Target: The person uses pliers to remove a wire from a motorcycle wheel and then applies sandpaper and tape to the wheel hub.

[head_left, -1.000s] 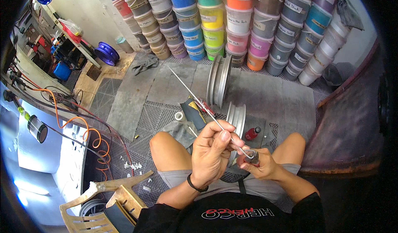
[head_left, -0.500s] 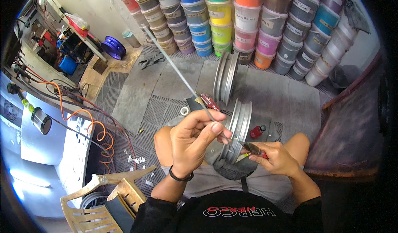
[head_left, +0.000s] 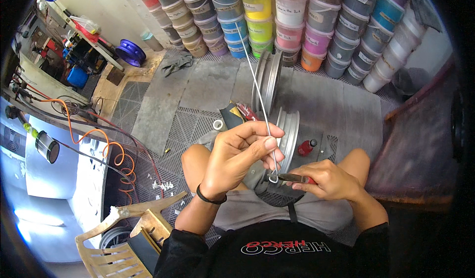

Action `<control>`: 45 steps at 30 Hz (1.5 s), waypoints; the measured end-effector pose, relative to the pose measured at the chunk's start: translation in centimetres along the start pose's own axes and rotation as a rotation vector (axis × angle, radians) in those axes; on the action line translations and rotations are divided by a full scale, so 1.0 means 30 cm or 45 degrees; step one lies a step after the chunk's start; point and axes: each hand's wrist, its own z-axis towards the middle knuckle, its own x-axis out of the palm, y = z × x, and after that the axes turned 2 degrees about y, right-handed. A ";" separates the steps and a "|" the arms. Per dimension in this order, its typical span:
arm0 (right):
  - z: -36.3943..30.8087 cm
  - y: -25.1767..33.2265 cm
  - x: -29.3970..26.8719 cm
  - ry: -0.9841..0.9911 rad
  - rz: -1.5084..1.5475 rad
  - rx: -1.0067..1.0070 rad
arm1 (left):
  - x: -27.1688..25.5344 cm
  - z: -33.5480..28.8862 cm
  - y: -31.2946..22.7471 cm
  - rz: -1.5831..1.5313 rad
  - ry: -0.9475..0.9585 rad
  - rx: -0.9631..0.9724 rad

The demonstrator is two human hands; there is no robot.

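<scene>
My left hand [head_left: 242, 154] pinches a long thin metal wire [head_left: 253, 70] between thumb and fingers. From this grip the wire runs up and away, leaning slightly left. Its lower end, below my fingers, is bent into a small hook. My right hand [head_left: 329, 179] is closed round red-handled pliers [head_left: 292, 178], whose dark jaws meet the wire at the hook; whether they clamp it I cannot tell. Just beyond my hands a silver wheel rim [head_left: 292, 129] stands upright between my legs, partly hidden by my left hand. A second silver rim [head_left: 267, 82] stands behind it.
A red bottle [head_left: 308, 148] stands right of the nearer rim. Stacked paint-coloured buckets [head_left: 292, 11] line the back. At left are a coiled orange hose [head_left: 111, 147], a worn plastic chair [head_left: 106, 255] and white scraps on the mat. A white ring-shaped roll [head_left: 218, 124] lies near my left knee.
The wire has swung to the right and stands steeper. My right hand has turned the pliers' jaws leftward onto the wire's lower end, where the hook now shows.
</scene>
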 end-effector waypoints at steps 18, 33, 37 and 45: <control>0.015 0.017 -0.023 0.027 -0.079 -0.071 | -0.009 0.009 0.031 -0.115 0.059 -0.120; -0.013 -0.069 0.089 0.028 -0.088 0.138 | -0.055 -0.004 0.130 0.392 -0.006 -0.176; -0.031 -0.115 0.188 0.048 -0.123 0.211 | -0.065 -0.067 0.249 0.862 -0.200 -0.185; -0.028 -0.174 0.265 0.117 -0.086 0.262 | -0.041 -0.073 0.306 1.354 -0.458 0.133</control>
